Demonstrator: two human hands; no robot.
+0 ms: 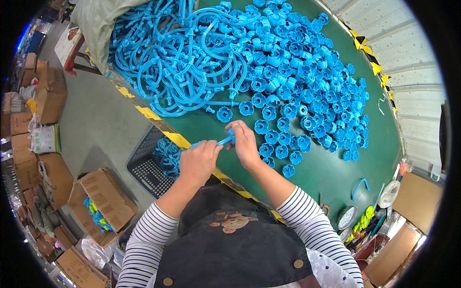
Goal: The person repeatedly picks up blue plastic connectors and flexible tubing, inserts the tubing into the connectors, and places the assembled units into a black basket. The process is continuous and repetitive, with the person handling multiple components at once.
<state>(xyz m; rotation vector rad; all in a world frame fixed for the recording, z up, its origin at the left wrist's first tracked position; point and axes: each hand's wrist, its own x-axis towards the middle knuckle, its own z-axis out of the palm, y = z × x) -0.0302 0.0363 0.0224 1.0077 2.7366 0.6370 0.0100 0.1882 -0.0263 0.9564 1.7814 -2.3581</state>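
Note:
My left hand (pixel 199 158) grips a blue plastic tube (pixel 224 141) over the taped table edge. At the tube's right end, the fingers of my right hand (pixel 244 143) are closed around a blue flower-shaped cup (pixel 231 135), which they partly hide. Whether the tube is seated in the cup cannot be seen. Just beyond my hands lie single flower-shaped cups (pixel 224 114) on the green tabletop (pixel 201 126). A tangled heap of curved blue tubes (pixel 187 64) with flanged ends lies at the upper left, against a large pile of cups (pixel 299 68).
Yellow-black tape (pixel 176 139) edges the table. Below it stands a grey plastic crate (pixel 151 176) with blue parts. A cardboard box (pixel 108 201) sits on the floor. Scissors (pixel 325 208), a metal dish (pixel 348 217) and a curved blue piece (pixel 360 188) lie at the right. A sack (pixel 92 25) borders the tubes.

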